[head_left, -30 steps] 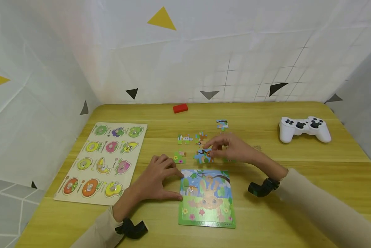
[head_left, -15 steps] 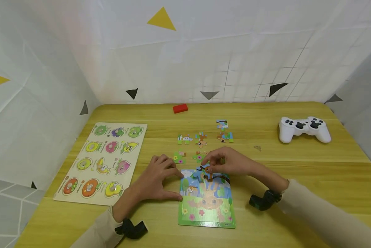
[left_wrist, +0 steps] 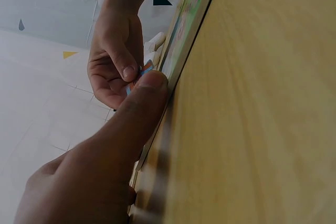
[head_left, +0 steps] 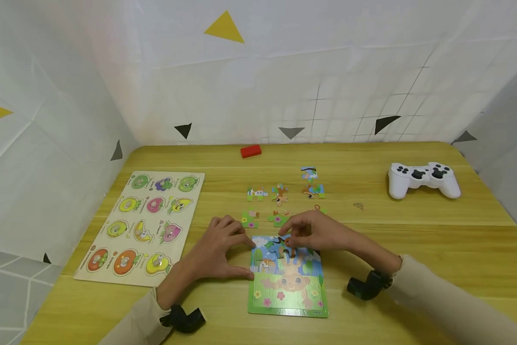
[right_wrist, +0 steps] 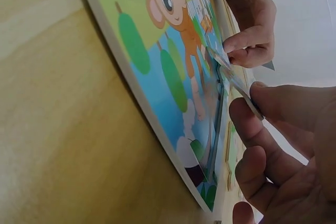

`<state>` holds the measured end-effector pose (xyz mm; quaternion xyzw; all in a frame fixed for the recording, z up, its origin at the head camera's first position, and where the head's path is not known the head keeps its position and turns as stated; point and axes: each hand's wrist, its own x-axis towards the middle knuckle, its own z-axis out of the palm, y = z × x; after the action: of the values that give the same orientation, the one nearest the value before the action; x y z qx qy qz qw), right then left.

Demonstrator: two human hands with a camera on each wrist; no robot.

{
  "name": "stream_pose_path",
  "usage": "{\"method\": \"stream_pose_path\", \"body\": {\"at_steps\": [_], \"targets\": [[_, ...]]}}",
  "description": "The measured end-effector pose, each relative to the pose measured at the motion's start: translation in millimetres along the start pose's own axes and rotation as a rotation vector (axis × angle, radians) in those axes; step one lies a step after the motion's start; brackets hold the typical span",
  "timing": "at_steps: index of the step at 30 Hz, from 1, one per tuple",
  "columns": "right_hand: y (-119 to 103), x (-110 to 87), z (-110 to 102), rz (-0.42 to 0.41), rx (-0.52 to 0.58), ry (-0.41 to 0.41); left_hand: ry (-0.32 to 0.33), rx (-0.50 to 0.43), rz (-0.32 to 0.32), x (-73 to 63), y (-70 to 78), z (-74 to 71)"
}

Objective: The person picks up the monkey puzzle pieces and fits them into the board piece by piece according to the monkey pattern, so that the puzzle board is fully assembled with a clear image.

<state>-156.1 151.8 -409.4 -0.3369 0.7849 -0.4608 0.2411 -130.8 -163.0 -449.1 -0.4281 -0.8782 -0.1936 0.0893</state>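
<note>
Counter [head_left: 224, 316] underlies all. Fruit board [head_left: 157, 239], left of the puzzle board [head_left: 280, 294]. Loose pieces [head_left: 280, 195], beyond the puzzle board's far edge. Left hand [head_left: 219, 247]: thumb and forefinger wide apart, tips at the puzzle board's left edge. Right hand [head_left: 316, 231]: above the puzzle board's far half, narrow pinch on a tilted puzzle piece [right_wrist: 236, 82]; contact beneath unclear. Judgement: brace firmly with the left, match tabs to the seated corner piece [head_left: 264, 249], level, then press flat; forcing aslant could catch an edge.

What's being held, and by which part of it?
The right hand pinches a jigsaw piece by one edge; the left hand only touches the puzzle board.
</note>
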Motion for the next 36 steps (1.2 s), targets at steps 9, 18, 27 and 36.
{"method": "stream_pose_path", "body": {"at_steps": [9, 18, 27, 36], "targets": [[1.6, -4.0, 5.1, -0.110, -0.230, 0.027, -0.004, -0.004, 0.000, 0.0, 0.0, -0.7], [-5.0, -5.9, 11.4, -0.090, -0.412, 0.069, -0.006, 0.000, -0.005, 0.2, 0.6, -0.7], [-8.5, -6.4, 16.2, -0.086, -0.589, 0.112, -0.002, -0.004, 0.001, 0.2, -0.1, 0.2], [-8.7, -9.9, 19.5, -0.092, -0.639, 0.137, 0.001, -0.008, 0.002, 0.5, 0.3, -0.5]]}}
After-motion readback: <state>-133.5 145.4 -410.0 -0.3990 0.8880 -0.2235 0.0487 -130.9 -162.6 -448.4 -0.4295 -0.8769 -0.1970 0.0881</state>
